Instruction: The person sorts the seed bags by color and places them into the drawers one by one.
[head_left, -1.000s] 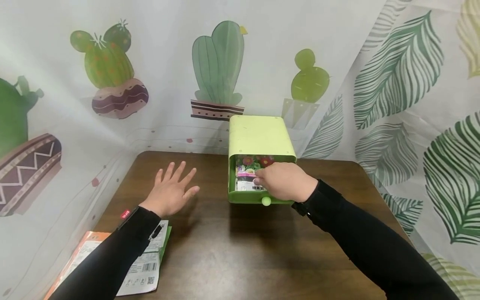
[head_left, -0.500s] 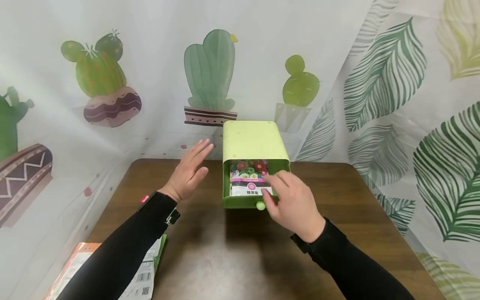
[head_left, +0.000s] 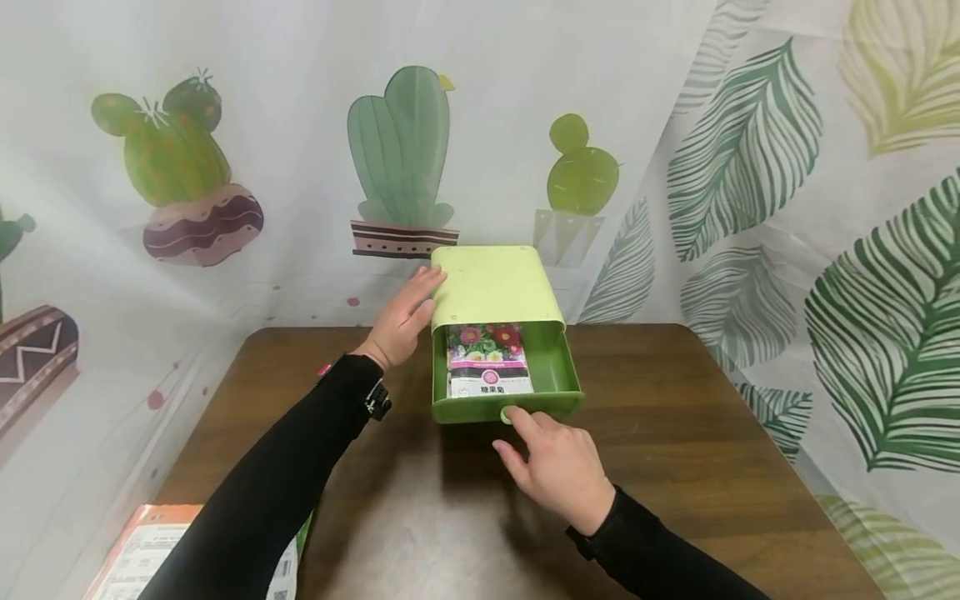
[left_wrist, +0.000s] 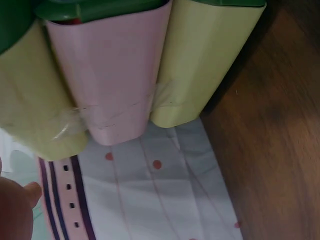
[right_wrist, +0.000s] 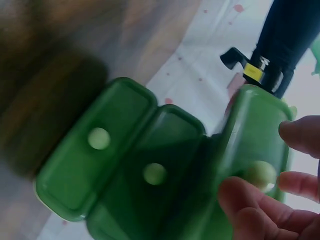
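Observation:
A stacked unit stands at the table's back; its top casing (head_left: 498, 287) is light yellow. The left wrist view shows a pink casing (left_wrist: 110, 75) and another yellow casing (left_wrist: 210, 60) below it. The top green drawer (head_left: 555, 358) is pulled out. Inside, on its left side, lies a flower-printed seed packet (head_left: 491, 362). My right hand (head_left: 558, 462) touches the drawer's round knob (head_left: 506, 415) with the index finger, the thumb apart in the head view. Fingers straight, my left hand (head_left: 401, 321) rests against the casing's left side.
Printed packets (head_left: 138, 546) lie at the table's front left, partly hidden by my left sleeve. The wooden table (head_left: 645, 417) extends to the right. A patterned cloth (head_left: 300, 150) hangs behind. Two lower drawer fronts with a knob (right_wrist: 99, 138) each look pushed in.
My right hand has left the seed packet and moved from inside the drawer down to its knob. My left hand has moved right and forward onto the casing's side.

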